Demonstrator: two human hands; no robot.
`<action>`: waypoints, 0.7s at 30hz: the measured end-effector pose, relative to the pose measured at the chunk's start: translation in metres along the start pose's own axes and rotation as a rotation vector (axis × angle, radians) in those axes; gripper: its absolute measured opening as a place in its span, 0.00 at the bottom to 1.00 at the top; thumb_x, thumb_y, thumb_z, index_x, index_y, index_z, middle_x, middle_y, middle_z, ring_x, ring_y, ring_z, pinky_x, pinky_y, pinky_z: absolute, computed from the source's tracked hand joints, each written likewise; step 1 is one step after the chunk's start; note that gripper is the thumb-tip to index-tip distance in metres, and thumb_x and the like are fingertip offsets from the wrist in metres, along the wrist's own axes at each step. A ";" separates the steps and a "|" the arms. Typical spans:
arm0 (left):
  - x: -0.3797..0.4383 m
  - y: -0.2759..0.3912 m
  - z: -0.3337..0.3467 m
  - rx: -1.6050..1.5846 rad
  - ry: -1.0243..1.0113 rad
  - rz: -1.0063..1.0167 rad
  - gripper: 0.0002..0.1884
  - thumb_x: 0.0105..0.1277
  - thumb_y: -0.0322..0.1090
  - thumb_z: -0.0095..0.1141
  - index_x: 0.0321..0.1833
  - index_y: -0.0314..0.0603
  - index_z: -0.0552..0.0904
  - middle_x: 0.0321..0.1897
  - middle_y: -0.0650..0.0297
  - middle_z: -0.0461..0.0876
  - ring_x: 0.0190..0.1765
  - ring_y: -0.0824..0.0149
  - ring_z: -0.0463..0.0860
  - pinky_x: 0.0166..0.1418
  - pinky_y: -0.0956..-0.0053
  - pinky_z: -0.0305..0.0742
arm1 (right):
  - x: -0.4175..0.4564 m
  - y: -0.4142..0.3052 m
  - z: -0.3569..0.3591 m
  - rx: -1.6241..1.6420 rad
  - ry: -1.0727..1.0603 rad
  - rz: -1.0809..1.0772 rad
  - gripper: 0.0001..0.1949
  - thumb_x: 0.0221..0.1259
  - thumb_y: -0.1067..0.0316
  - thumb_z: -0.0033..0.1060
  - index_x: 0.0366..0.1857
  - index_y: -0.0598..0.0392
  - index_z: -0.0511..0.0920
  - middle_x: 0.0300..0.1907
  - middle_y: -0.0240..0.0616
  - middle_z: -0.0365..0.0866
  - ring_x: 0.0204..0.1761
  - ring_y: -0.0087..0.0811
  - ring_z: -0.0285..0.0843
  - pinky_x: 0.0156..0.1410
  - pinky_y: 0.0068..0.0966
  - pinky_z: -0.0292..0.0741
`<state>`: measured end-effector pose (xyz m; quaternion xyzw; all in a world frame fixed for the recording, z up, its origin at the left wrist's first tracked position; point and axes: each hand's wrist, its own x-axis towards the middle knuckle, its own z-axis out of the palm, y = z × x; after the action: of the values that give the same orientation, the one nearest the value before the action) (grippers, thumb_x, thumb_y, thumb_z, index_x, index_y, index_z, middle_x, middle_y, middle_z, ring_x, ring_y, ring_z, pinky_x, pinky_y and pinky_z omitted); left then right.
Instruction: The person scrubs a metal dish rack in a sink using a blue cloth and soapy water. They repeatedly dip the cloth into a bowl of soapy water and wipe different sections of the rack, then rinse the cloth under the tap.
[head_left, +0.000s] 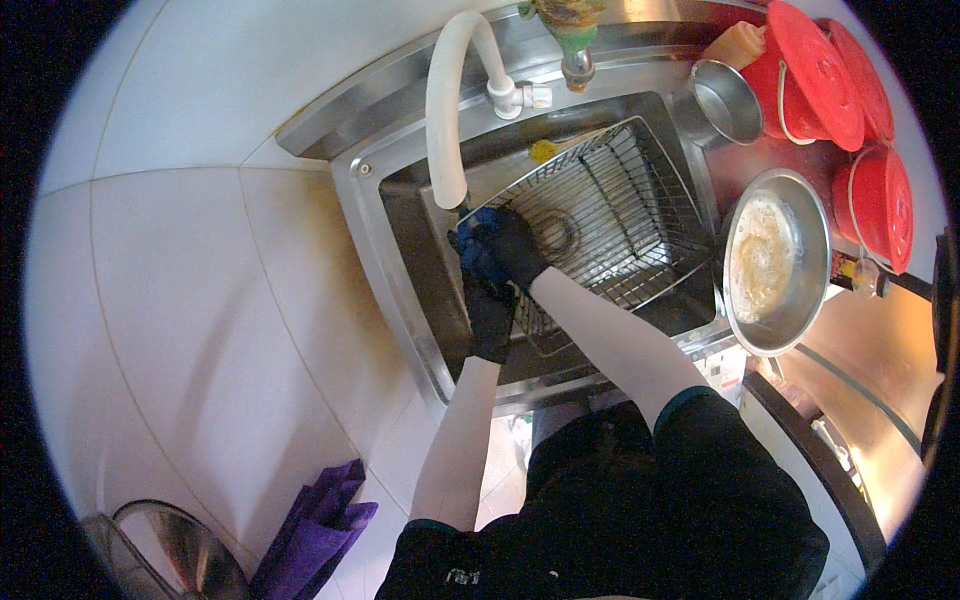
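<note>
A rectangular metal wire basket (600, 195) rests tilted in the stainless steel sink (420, 277). Both my hands wear dark gloves and meet at the basket's left end, just below the mouth of the white faucet spout (444, 135). My left hand (487, 300) grips the basket at that end, its fingers mostly hidden. Over the same rim lies my right hand (517, 244), close against the left. Dark blue material (480, 240) shows between them; whether it is glove or cloth is unclear. No running water can be made out.
A yellow scrubber (543, 151) lies behind the basket. On the right stand a metal bowl of foamy liquid (814, 262), a steel pot (724, 105), red lidded buckets (874, 199) and a squeeze bottle (739, 46). Purple cloth (311, 532) hangs at lower left, near a round metal lid (180, 547).
</note>
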<state>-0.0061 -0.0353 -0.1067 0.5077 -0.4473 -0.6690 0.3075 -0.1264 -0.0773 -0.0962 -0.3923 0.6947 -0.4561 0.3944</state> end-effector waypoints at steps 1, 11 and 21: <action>0.006 -0.007 -0.002 -0.337 0.022 -0.158 0.25 0.75 0.40 0.49 0.73 0.43 0.66 0.66 0.59 0.72 0.64 0.59 0.73 0.68 0.67 0.69 | -0.001 -0.006 0.000 0.000 -0.004 -0.012 0.15 0.61 0.52 0.54 0.30 0.53 0.84 0.36 0.47 0.85 0.38 0.48 0.83 0.46 0.43 0.78; 0.007 -0.003 0.007 -0.547 -0.017 -0.250 0.26 0.78 0.49 0.43 0.73 0.45 0.66 0.68 0.59 0.71 0.65 0.60 0.73 0.69 0.64 0.71 | 0.000 -0.014 -0.001 -0.226 0.139 0.058 0.18 0.62 0.49 0.55 0.28 0.53 0.84 0.35 0.51 0.84 0.37 0.50 0.82 0.44 0.46 0.77; 0.008 0.000 0.000 -0.632 -0.019 -0.277 0.25 0.76 0.48 0.46 0.72 0.46 0.68 0.65 0.61 0.74 0.63 0.61 0.74 0.68 0.66 0.71 | -0.004 -0.018 -0.002 -0.134 0.148 0.184 0.17 0.62 0.49 0.55 0.35 0.52 0.85 0.37 0.53 0.84 0.41 0.52 0.83 0.48 0.46 0.77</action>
<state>-0.0085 -0.0424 -0.1100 0.4372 -0.1478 -0.8145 0.3516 -0.1230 -0.0783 -0.0778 -0.3179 0.7837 -0.3983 0.3550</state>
